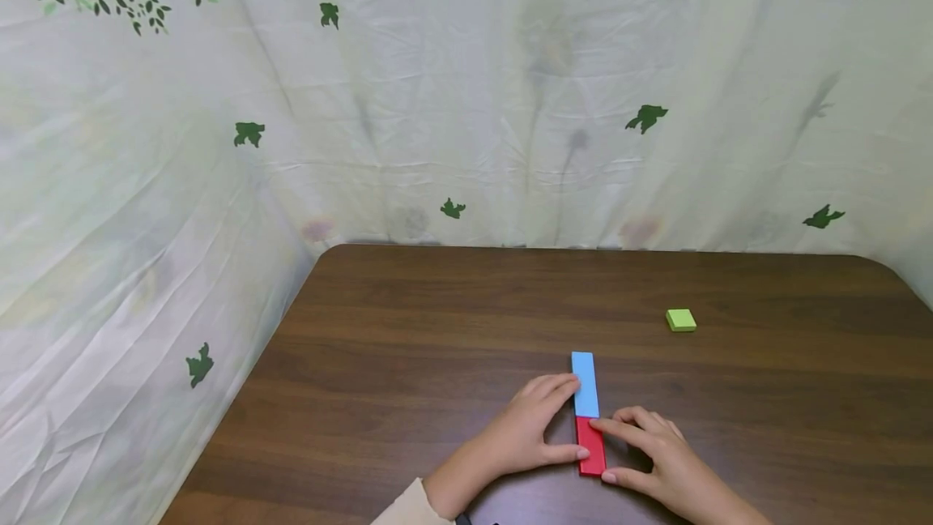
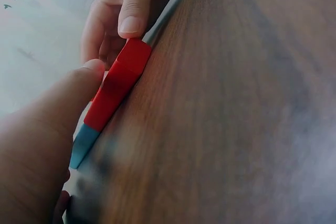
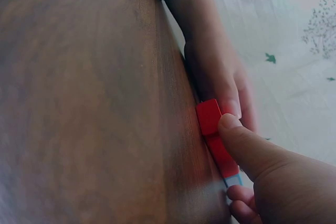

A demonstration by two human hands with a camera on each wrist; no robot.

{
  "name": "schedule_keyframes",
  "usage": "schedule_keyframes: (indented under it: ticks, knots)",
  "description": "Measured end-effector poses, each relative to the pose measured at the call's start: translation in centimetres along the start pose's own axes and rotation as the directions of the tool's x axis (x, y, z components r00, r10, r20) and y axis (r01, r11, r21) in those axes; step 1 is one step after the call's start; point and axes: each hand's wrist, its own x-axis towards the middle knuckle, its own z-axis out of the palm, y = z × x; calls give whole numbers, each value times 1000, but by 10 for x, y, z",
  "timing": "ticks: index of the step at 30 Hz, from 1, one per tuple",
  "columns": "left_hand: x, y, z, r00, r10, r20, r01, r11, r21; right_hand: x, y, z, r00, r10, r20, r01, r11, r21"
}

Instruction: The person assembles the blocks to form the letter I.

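A red block and a light-blue block lie end to end on the brown table, forming one straight strip. My left hand is at the strip's left side, its extended fingers touching the blue block and its thumb on the red one. From the right, my right hand holds the red block, index fingertip near the seam and thumb at the near corner. In the left wrist view, the right thumb meets the end of the red block. The right wrist view shows the red block between both hands.
A small lime-green block sits farther back on the table, right of the strip. Behind the table's far edge hangs a pale curtain printed with green birds and leaves, which also runs along the left side.
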Motion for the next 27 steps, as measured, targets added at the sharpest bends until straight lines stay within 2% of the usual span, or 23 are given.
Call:
schedule_keyframes:
  ticks: [7,12,18,22,27]
  knots:
    - [-1,-1,1,1000,-5,25,4,1000,16,0,-1,0,1000,-8,0,8,1000,1]
    - [-1,-1,1,1000,-8,15,8,1000,8,1,-1,0,1000,-14,6,14,1000,-2]
    - [-2,-2,1,1000,-10,7,10,1000,0,2,-2,-3,1000,21,19,-21,999,26]
    - [-1,-2,2,1000,-8,0,8,1000,-1,5,-1,-6,1000,21,-16,-20,997,74]
    - [-1,-2,3,1000,-10,6,10,1000,4,10,3,-8,996,-28,-87,39,991,126]
